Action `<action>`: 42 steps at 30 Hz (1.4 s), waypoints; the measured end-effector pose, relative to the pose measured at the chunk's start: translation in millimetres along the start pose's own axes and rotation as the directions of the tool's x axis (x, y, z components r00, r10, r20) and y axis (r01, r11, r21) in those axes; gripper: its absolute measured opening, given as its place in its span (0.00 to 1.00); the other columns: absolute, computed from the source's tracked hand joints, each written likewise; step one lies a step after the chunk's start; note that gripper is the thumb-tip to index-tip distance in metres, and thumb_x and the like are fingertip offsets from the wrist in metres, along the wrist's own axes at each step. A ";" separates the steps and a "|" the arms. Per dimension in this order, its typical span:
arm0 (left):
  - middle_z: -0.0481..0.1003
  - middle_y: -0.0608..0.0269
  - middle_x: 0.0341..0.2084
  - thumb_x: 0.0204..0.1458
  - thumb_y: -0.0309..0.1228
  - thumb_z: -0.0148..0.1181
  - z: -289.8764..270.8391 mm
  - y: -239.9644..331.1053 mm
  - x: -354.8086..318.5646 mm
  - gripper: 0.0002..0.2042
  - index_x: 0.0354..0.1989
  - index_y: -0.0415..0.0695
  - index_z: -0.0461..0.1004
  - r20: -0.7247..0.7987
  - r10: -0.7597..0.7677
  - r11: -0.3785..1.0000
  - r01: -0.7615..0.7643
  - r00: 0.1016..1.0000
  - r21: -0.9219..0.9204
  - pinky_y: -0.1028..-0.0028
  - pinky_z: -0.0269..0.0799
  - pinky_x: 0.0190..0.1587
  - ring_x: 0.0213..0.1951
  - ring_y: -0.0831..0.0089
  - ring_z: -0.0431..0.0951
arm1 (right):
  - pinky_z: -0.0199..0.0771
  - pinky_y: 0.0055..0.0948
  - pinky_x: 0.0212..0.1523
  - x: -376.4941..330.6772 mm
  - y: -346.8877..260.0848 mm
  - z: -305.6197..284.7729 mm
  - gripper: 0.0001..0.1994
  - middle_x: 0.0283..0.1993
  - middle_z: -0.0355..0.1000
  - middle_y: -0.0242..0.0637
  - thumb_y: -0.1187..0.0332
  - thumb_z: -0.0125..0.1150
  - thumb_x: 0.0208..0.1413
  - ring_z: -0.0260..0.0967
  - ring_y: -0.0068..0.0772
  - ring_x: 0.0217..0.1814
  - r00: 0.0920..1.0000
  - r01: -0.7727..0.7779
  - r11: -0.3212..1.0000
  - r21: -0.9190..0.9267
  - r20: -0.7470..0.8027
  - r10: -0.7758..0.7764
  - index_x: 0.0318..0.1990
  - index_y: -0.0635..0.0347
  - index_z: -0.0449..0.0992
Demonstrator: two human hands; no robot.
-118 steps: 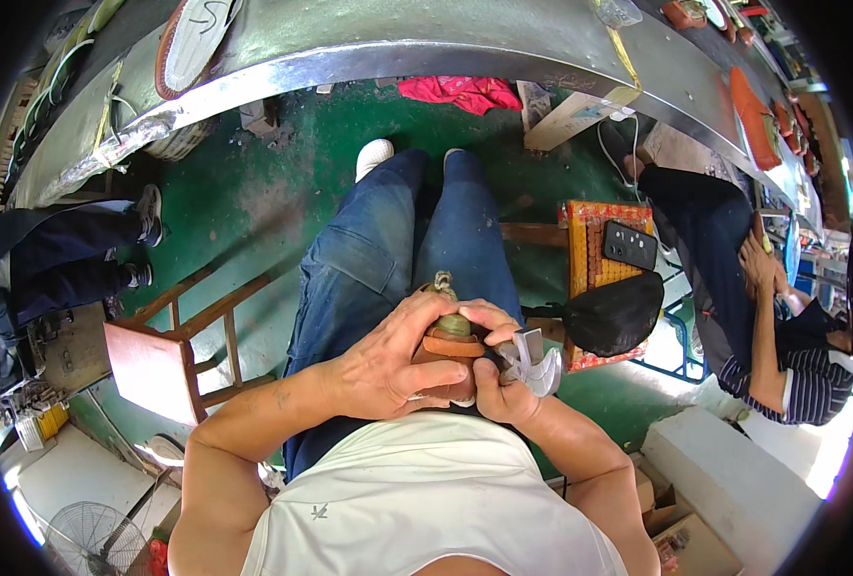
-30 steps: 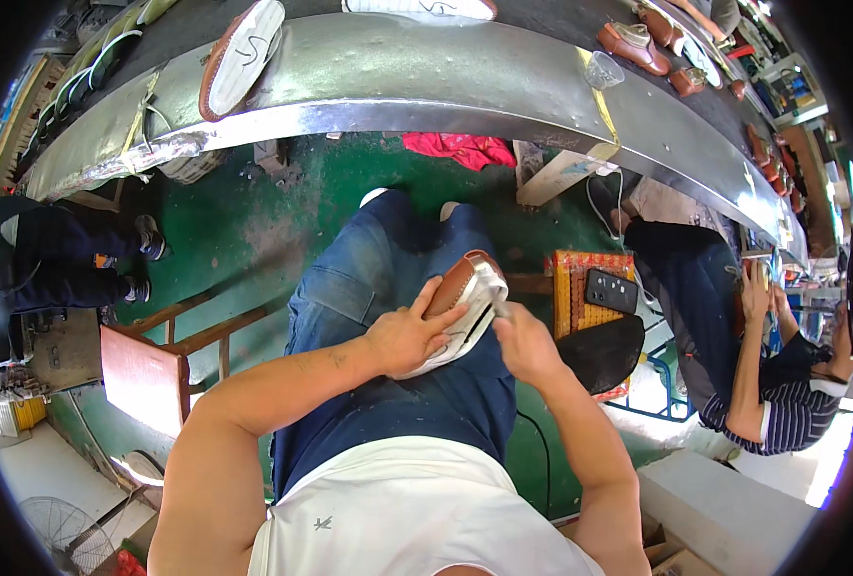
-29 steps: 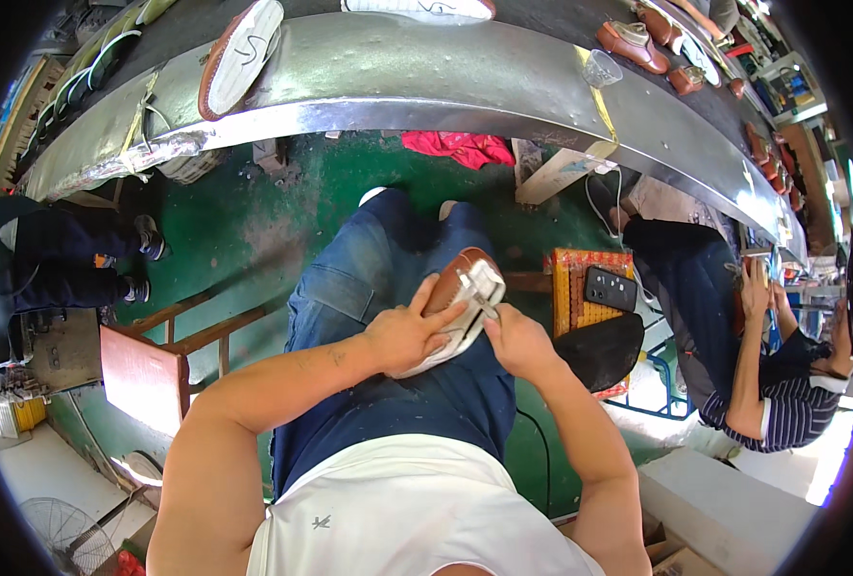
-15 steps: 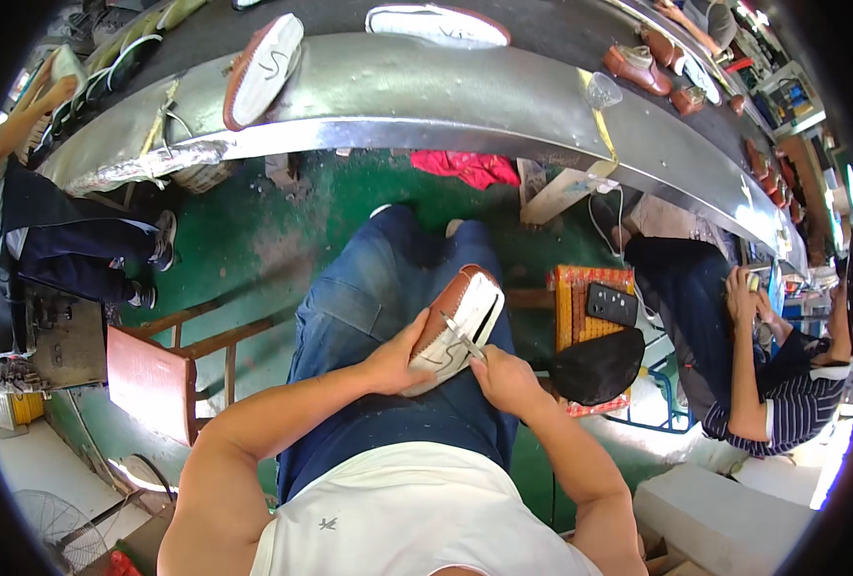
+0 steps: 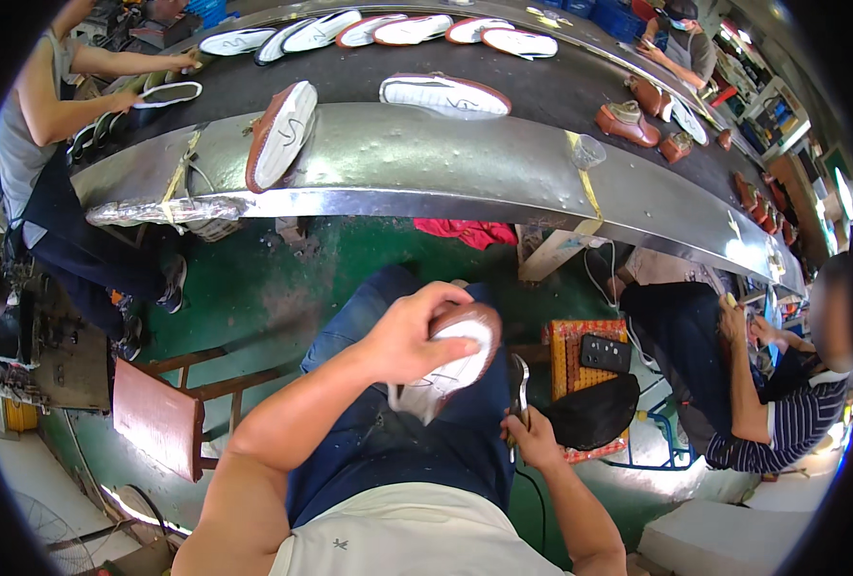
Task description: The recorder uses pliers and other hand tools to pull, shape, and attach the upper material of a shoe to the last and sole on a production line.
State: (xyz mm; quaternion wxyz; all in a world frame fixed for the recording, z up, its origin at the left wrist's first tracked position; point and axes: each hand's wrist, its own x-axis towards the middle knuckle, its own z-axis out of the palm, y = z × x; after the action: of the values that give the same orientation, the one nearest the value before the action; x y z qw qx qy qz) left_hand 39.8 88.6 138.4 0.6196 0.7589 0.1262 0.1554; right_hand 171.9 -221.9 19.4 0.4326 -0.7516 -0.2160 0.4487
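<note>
My left hand (image 5: 424,331) is closed around a brown shoe with a white sole (image 5: 455,376), raised over my lap. Its fingers wrap the far end, with the thumb on the white sole; the shoe is slightly blurred. Beside my right thigh, my right hand (image 5: 534,435) is closed on a metal hand tool with a curved head (image 5: 520,377), which points up and away from me. Tool and shoe are apart. The exact kind of tool cannot be made out.
Ahead runs a dark conveyor belt (image 5: 349,82) with a metal edge (image 5: 445,158), carrying several shoes. One brown shoe (image 5: 282,136) leans over that edge. At right, a phone (image 5: 604,353) and black pouch (image 5: 594,413) lie on a stool. Co-workers sit right and stand left.
My left hand has moved to the far end of the shoe, which is lifted and turned. My right hand has drawn the tool off the shoe, rightward and nearer me. The view has tilted up.
</note>
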 end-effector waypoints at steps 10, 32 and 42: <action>0.82 0.47 0.37 0.58 0.38 0.64 35.3 -101.3 -88.3 0.15 0.49 0.42 0.82 0.051 -0.535 0.810 0.495 0.843 0.314 0.63 0.78 0.42 0.37 0.55 0.84 | 0.75 0.35 0.39 -16.1 -42.0 1.7 0.11 0.31 0.75 0.46 0.64 0.59 0.64 0.76 0.37 0.33 0.959 0.146 0.942 -0.303 0.277 -0.059 0.47 0.62 0.75; 0.55 0.60 0.74 0.69 0.42 0.53 80.9 -183.1 -99.9 0.37 0.79 0.45 0.41 0.160 -0.413 0.730 0.432 0.896 -0.530 0.69 0.49 0.73 0.73 0.69 0.54 | 0.75 0.51 0.48 7.3 -47.1 42.2 0.17 0.41 0.78 0.55 0.57 0.62 0.61 0.76 0.61 0.47 0.959 0.169 0.873 -0.457 0.282 -0.038 0.46 0.63 0.76; 0.60 0.50 0.72 0.68 0.34 0.51 84.0 -173.9 -94.6 0.34 0.78 0.42 0.45 -0.018 -0.363 0.927 0.359 0.932 -0.108 0.70 0.54 0.71 0.72 0.63 0.60 | 0.77 0.34 0.38 46.7 -62.3 14.0 0.12 0.37 0.78 0.43 0.64 0.59 0.64 0.77 0.34 0.37 0.929 0.161 0.874 -0.459 0.368 0.023 0.46 0.65 0.75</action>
State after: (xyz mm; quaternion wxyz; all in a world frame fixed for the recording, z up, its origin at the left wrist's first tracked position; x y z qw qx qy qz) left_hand -14.1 11.4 -55.0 0.6735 0.6866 0.2674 0.0594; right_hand 187.3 -149.0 46.1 0.2008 -0.7311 -0.4238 0.4956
